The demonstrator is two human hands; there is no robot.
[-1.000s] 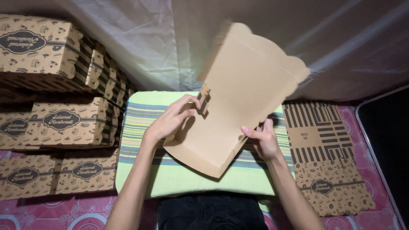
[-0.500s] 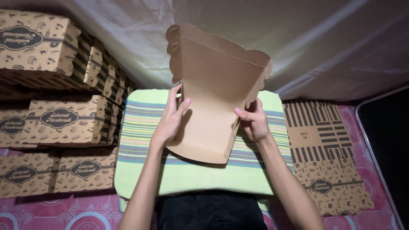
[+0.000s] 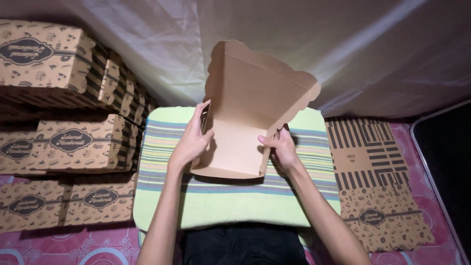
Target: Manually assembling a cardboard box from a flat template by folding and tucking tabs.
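A brown cardboard box (image 3: pixel 245 118), half folded with its side walls turned up and its scalloped lid standing upright, rests on a green striped cushion (image 3: pixel 230 201) in front of me. My left hand (image 3: pixel 192 142) grips the box's left wall, fingers along its edge. My right hand (image 3: pixel 280 148) holds the right wall near the front corner. The inside of the box is plain brown and holds nothing.
Folded printed boxes (image 3: pixel 59 142) are stacked in several rows at the left. A flat unfolded box blank (image 3: pixel 375 181) with stripes lies at the right on a pink patterned mat (image 3: pixel 39 245). A pale cloth (image 3: pixel 373 54) hangs behind. A dark panel (image 3: pixel 446 162) stands far right.
The flat blank was turned and lowered onto the cushion. Its side walls have been folded up, and both hands moved from its lower edges to its sides.
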